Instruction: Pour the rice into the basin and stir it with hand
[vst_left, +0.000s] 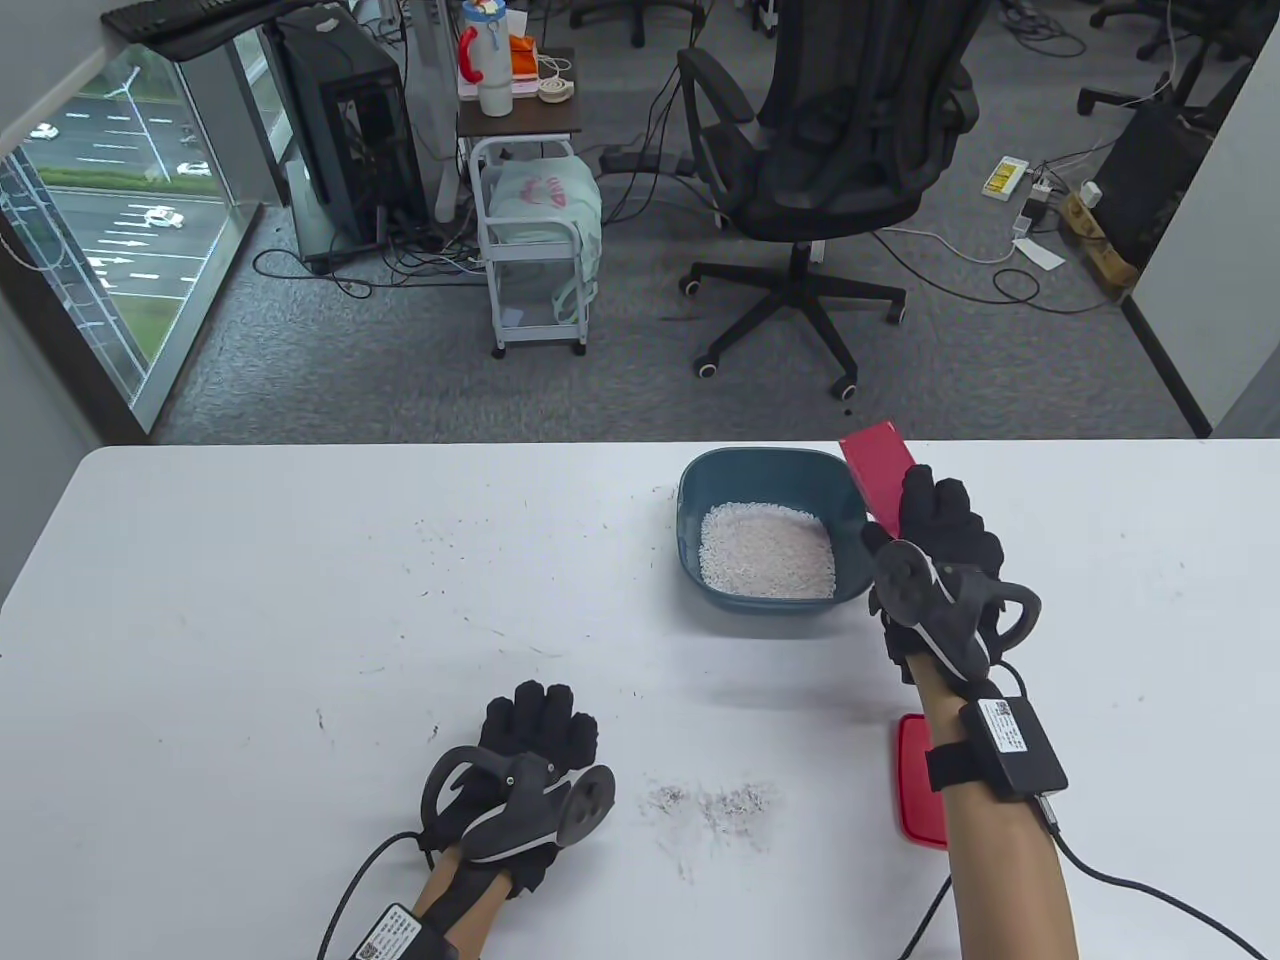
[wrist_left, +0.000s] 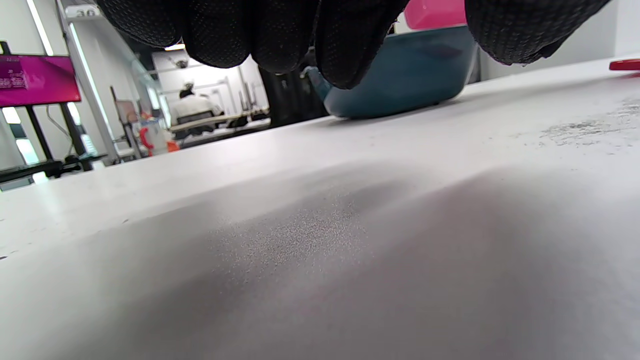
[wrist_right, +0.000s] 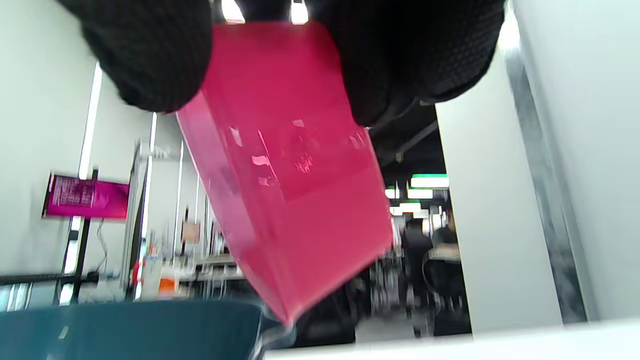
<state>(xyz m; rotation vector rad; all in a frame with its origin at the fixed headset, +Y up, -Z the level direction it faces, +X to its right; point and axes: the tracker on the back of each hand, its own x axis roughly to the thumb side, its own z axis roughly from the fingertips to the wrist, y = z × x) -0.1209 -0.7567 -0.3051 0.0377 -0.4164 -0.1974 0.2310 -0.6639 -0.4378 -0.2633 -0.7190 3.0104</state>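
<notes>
Rice (vst_left: 768, 550) is already lying in the one blue basin (vst_left: 700, 480), just left of the right hand (vst_left: 935, 535), whose grip is curling round one tilted red container (vst_left: 878, 480) above the rim. Stirring is looking undone. One red lid (vst_left: 915, 780) is lying behind that wrist. The left hand (vst_left: 535, 740) is resting flat on the table (vst_left: 250, 600), holding nothing.

Black office chair (vst_left: 830, 150), white cart (vst_left: 537, 250)

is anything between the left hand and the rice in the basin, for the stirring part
Nothing visible on the table between them. The left hand rests on bare tabletop; the rice lies uncovered in the basin. The right hand holds the red container over the basin's right rim.
</notes>
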